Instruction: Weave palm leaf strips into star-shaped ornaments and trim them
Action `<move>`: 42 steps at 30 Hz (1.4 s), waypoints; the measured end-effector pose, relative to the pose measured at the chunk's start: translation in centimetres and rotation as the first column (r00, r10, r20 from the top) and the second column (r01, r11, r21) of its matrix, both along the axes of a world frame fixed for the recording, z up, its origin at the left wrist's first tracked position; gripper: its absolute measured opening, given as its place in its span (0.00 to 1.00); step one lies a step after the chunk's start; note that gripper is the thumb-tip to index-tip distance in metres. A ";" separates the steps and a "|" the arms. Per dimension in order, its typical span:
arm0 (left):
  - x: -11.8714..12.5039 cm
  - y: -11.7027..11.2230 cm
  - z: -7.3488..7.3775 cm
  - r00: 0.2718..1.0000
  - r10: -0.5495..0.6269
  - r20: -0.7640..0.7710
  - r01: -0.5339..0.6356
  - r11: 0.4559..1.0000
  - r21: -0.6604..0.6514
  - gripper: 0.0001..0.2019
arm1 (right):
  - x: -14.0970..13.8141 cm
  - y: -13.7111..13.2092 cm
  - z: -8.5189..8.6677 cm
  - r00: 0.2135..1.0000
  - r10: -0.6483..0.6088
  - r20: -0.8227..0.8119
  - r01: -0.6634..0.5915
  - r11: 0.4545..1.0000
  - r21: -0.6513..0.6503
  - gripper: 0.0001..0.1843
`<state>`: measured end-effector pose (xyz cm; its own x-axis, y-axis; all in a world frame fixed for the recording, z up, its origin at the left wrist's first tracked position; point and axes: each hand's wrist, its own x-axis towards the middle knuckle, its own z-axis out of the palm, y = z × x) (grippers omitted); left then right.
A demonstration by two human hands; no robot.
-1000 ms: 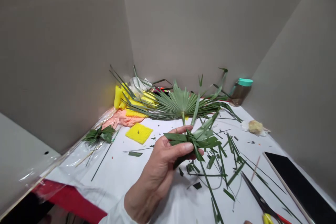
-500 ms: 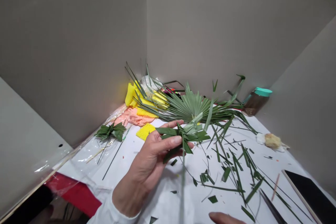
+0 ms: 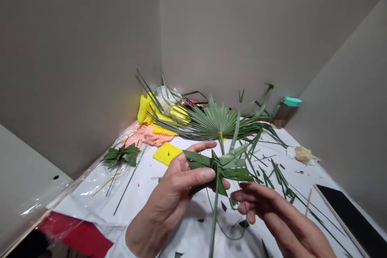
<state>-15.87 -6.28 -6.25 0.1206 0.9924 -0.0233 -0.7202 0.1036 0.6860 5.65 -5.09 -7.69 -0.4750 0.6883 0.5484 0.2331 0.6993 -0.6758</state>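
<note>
My left hand (image 3: 181,183) is closed around a woven palm-leaf piece (image 3: 234,164), its thumb pressed on the middle where strips cross. Flat green strips fan out to both sides, and one long narrow strip (image 3: 214,217) hangs from it toward me. Just to the right of the piece is my right hand (image 3: 272,209), fingers apart and slightly curled, with nothing visible in it. A thin dark fibre (image 3: 225,234) loops below the piece. Behind both hands lies a large fan palm leaf (image 3: 216,119), partly cut into strips.
Another folded leaf piece (image 3: 122,155) rests at left on clear plastic. Yellow foam netting (image 3: 167,153) and peach-coloured material (image 3: 146,135) lie behind. A tilted bottle with a teal lid (image 3: 292,102), a beige lump (image 3: 303,154), a phone or tablet (image 3: 353,213) and leaf scraps (image 3: 281,177) are at right.
My right hand has risen from the bottom edge to beside the leaf piece. My left hand keeps its hold, a little lower and to the right. The view has shifted slightly.
</note>
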 end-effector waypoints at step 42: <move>10.0 -1.2 -2.8 0.996 0.066 -0.063 -0.077 0.974 -0.213 0.23 | 1.8 -3.1 -3.5 0.512 -0.526 -0.680 -0.310 0.625 -0.716 0.17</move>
<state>-5.84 -7.46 -9.03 0.0421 0.9695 -0.2413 -0.6930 0.2023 0.6920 7.45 -8.15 -11.18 -0.0168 0.9963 -0.0843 -0.6391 -0.0755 -0.7654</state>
